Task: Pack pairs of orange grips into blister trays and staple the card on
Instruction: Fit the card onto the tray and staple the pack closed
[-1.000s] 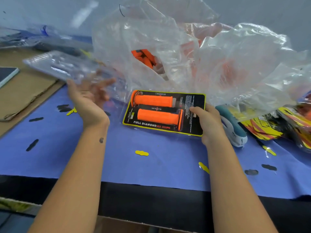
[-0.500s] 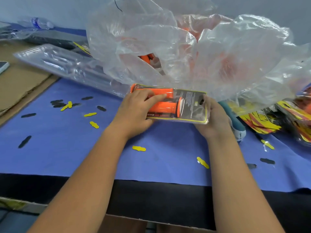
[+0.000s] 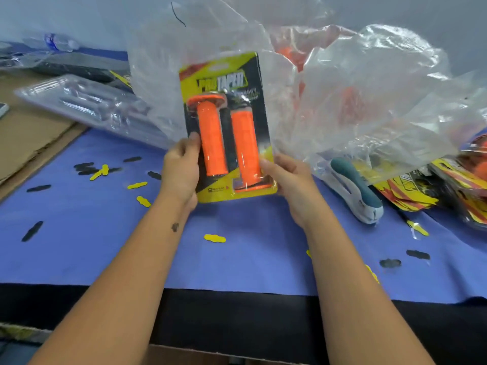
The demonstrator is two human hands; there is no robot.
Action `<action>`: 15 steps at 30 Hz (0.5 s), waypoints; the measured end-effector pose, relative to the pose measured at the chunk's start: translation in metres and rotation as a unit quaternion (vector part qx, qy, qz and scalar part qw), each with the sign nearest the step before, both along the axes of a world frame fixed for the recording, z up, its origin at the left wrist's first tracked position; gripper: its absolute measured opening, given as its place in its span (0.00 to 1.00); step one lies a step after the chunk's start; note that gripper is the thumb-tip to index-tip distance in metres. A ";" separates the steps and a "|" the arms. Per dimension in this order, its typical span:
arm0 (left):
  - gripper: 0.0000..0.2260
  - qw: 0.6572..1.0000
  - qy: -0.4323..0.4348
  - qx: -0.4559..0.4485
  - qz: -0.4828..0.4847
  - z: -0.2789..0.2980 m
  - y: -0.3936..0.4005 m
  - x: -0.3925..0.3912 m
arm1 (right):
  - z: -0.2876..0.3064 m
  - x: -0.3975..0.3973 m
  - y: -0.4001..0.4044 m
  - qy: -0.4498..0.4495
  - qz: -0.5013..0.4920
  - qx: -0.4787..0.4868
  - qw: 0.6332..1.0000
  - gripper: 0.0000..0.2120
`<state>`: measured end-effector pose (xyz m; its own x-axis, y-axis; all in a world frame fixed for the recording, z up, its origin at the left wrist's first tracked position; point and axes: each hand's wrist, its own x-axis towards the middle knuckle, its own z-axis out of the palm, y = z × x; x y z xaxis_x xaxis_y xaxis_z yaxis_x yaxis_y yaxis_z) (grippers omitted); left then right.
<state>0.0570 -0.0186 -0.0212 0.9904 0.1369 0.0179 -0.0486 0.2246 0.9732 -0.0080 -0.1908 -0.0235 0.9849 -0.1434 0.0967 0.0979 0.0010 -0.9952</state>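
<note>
Head view: pack [image 3: 228,133] held upright above the surface [image 3: 237,262], two orange grips [image 3: 213,138] seated under the blister, left hand [image 3: 181,171] clamped on its lower left edge, right hand [image 3: 286,175] pinching the lower right corner. Stapler [image 3: 354,189] lying just right, near the bag [image 3: 342,83]. Likely risks: card slipping off the blister before stapling if one pinch loosens, a grip popping from its cavity, a crooked staple

Bright, even overhead light with soft, faint shadows. Glare streaks the clear plastic bag [image 3: 369,96] at upper right. Edges bend with wide-angle distortion and blur slightly.
</note>
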 end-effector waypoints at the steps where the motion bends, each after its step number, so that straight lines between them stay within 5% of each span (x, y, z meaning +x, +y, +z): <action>1: 0.12 0.999 0.029 -0.003 -0.020 -0.001 0.001 0.001 | -0.002 0.001 0.001 0.001 -0.023 -0.023 0.999 0.07; 4: 0.10 0.983 0.091 -0.086 -0.132 0.000 0.004 0.003 | -0.004 0.004 0.003 0.000 -0.070 -0.018 0.997 0.14; 8: 0.20 0.943 0.043 -0.234 -0.232 0.008 0.009 -0.003 | 0.001 0.005 0.009 -0.016 -0.122 0.083 0.989 0.13; 10: 0.19 0.942 0.018 -0.208 -0.261 0.007 0.002 -0.009 | 0.000 0.005 0.012 -0.012 -0.142 0.101 0.985 0.11; 13: 0.11 0.950 0.025 -0.183 -0.253 0.003 -0.016 -0.021 | -0.001 0.005 0.012 0.008 -0.150 0.096 0.984 0.12; 15: 0.10 0.935 0.034 -0.283 -0.212 0.003 -0.024 -0.024 | -0.001 0.005 0.012 0.013 -0.155 0.096 0.983 0.13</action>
